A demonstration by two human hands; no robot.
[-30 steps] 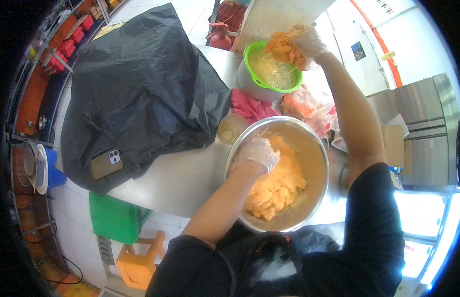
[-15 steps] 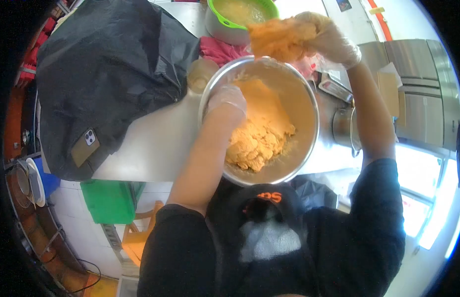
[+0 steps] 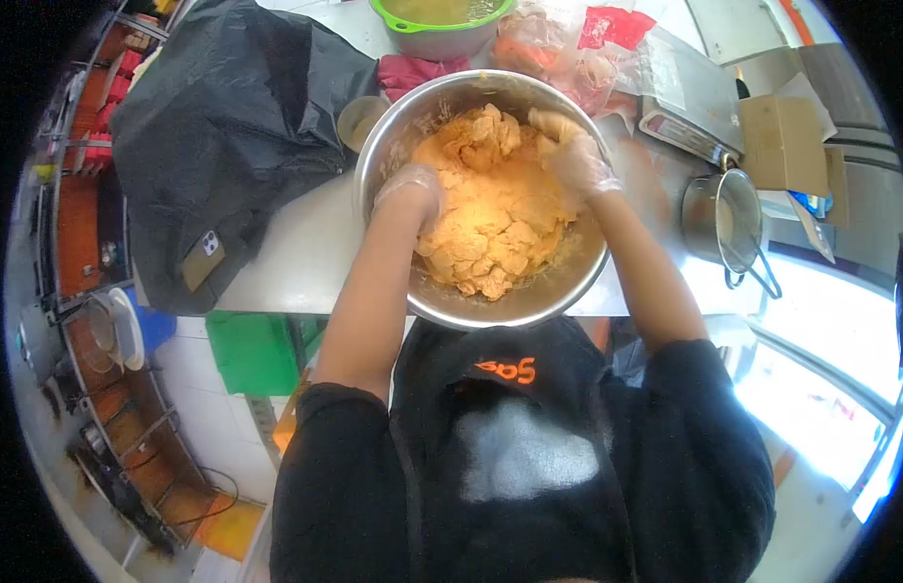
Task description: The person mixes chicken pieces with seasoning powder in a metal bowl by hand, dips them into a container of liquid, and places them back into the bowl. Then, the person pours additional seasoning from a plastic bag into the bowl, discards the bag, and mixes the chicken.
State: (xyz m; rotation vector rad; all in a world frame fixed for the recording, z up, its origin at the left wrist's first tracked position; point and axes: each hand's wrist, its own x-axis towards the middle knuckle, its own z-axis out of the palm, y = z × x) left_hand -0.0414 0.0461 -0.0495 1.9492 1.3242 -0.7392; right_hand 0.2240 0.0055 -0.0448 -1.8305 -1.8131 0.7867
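A large steel bowl [image 3: 374, 146] on the metal table holds a heap of orange, batter-like mass [image 3: 486, 228]. Inside the bowl's left side is my left hand [image 3: 413, 185], in a clear glove, its fingers hidden against the mass. My right hand [image 3: 573, 155], gloved too, is at the bowl's upper right, touching an orange clump [image 3: 488, 138]; its fingers are blurred and partly hidden. Behind the bowl stands a grey tub with a green rim [image 3: 422, 27], holding cloudy liquid.
Black sheeting [image 3: 238, 126] with a phone [image 3: 203, 258] covers the table's left. A maroon cloth [image 3: 417, 73], plastic bags [image 3: 549, 49] and a round container [image 3: 362, 121] lie behind the bowl. A scale [image 3: 690, 97], steel pot [image 3: 722, 219] and cardboard box [image 3: 784, 146] are on the right.
My right hand has come down from the green-rimmed tub into the bowl with the orange clump. My left hand has stayed in the bowl. The view has shifted.
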